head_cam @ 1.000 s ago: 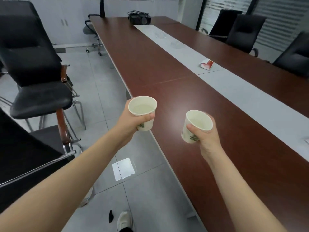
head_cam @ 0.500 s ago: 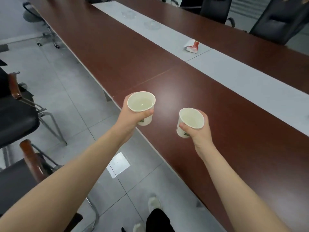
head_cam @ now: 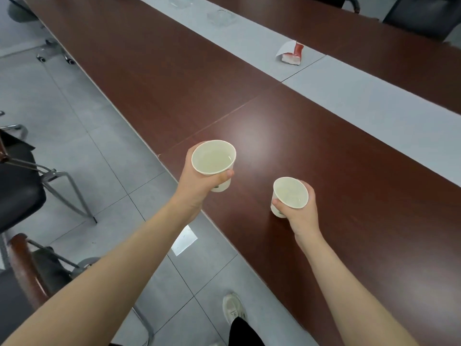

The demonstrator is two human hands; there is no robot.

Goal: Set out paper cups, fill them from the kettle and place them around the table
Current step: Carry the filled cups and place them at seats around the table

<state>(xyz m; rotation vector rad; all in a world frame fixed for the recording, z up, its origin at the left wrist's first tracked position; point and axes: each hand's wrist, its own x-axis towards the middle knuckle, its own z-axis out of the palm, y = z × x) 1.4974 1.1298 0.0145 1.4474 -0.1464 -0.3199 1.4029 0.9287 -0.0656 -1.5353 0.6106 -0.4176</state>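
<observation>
Dark-red table [head_cam: 324,158]: left fingers [head_cam: 225,175] grip white paper cup [head_cam: 213,159] of clear liquid; right fingers [head_cam: 277,203] grip second cup [head_cam: 290,193]

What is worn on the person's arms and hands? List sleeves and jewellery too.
Nothing: the left hand and right hand are ungloved, with no rings visible; the left forearm and right forearm are bare to the frame edge, no sleeve, watch or bracelet showing.

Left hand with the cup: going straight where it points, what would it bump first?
Probably nothing: the left hand holding the white paper cup points across the dark brown table, and that path looks free, though depth is unclear.
</observation>
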